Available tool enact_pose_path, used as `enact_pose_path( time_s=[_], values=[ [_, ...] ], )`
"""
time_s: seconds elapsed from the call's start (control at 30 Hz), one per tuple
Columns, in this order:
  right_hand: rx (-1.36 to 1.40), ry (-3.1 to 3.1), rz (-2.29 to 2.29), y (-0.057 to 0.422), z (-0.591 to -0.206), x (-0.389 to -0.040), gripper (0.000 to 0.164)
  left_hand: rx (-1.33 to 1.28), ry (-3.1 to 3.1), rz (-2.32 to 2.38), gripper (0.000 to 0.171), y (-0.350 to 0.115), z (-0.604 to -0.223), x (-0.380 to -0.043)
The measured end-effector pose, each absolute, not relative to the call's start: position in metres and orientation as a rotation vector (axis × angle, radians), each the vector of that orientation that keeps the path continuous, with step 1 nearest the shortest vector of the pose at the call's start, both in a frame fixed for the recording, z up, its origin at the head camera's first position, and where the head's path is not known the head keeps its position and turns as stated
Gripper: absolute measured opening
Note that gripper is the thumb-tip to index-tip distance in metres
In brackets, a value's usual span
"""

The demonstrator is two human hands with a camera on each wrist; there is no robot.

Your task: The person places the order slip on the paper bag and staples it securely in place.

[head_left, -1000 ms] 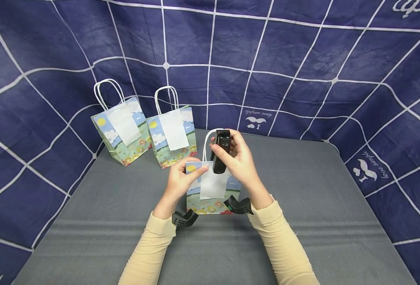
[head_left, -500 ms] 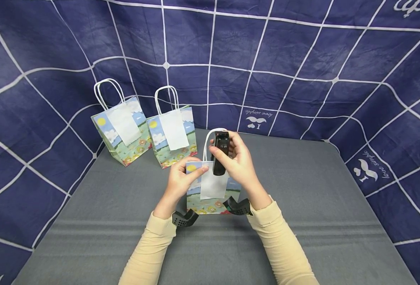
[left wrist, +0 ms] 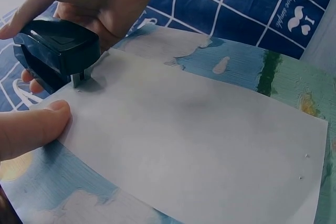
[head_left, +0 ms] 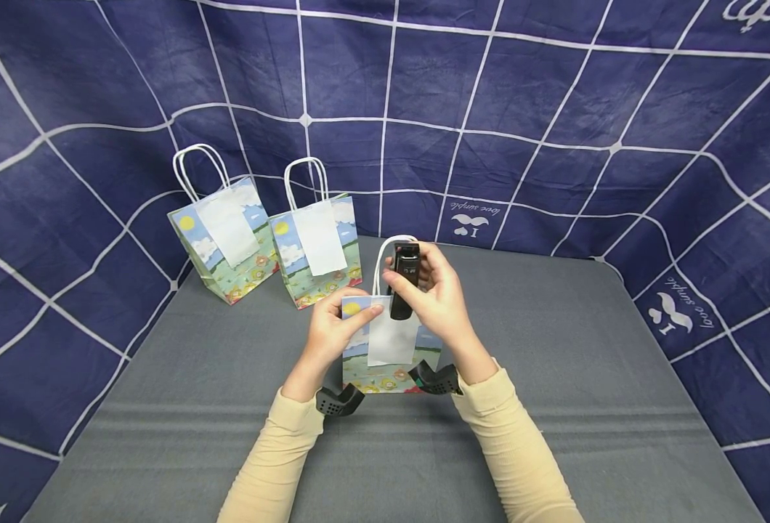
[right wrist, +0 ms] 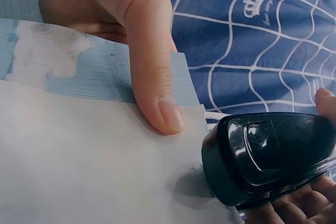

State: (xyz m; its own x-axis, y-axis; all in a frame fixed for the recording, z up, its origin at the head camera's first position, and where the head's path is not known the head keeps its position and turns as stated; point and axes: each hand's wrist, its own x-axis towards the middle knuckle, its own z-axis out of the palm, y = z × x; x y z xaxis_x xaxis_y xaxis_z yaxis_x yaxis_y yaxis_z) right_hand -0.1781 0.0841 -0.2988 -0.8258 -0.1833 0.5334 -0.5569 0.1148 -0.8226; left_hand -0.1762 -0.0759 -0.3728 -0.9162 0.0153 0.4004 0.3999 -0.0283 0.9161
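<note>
A paper gift bag (head_left: pixel 359 374) printed with a sun, clouds and flowers stands in front of me, a white paper (head_left: pixel 388 345) over its front face. My left hand (head_left: pixel 333 325) pinches the bag's top left edge, thumb on the white paper's corner. My right hand (head_left: pixel 439 294) grips a black stapler (head_left: pixel 406 280), thumb on top and fingers beneath. In the left wrist view the stapler's head (left wrist: pixel 68 45) straddles the top edge of the paper and bag. The bag's white handle (head_left: pixel 380 261) loops up beside the stapler, partly hidden by it.
Two matching gift bags, one at the far left (head_left: pixel 205 258) and one beside it (head_left: pixel 287 254), stand upright at the back left with white papers on their fronts. A grey cloth (head_left: pixel 542 349) covers the table, and a blue grid-patterned curtain (head_left: pixel 509 109) surrounds it.
The stapler in my right hand has shifted slightly left and down along the bag's top edge since a second ago. My left hand and the bags have stayed in place.
</note>
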Motion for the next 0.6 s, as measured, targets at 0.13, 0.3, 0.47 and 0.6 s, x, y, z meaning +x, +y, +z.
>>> enact_pose_path(
  time_s=[0.13, 0.3, 0.47, 0.6],
  values=[
    [0.732, -2.090, 1.770, 0.0842, -0.2988, -0.1784, 0.034, -0.438, -1.983, -2.032, 0.017, -0.0761, -0.3730, -0.1763],
    [0.729, -2.078, 1.789, 0.0841, -0.2989, -0.1790, 0.035, -0.446, -2.001, -2.042, 0.018, -0.0774, -0.3724, -0.1767],
    [0.733, -2.073, 1.788, 0.0840, -0.2994, -0.1800, 0.034, -0.473, -2.026, -2.083, 0.020, -0.0801, -0.3713, -0.1776],
    [0.740, -2.067, 1.779, 0.0838, -0.2995, -0.1804, 0.034, -0.508, -2.018, -2.133, 0.026, -0.0823, -0.3714, -0.1788]
  ],
)
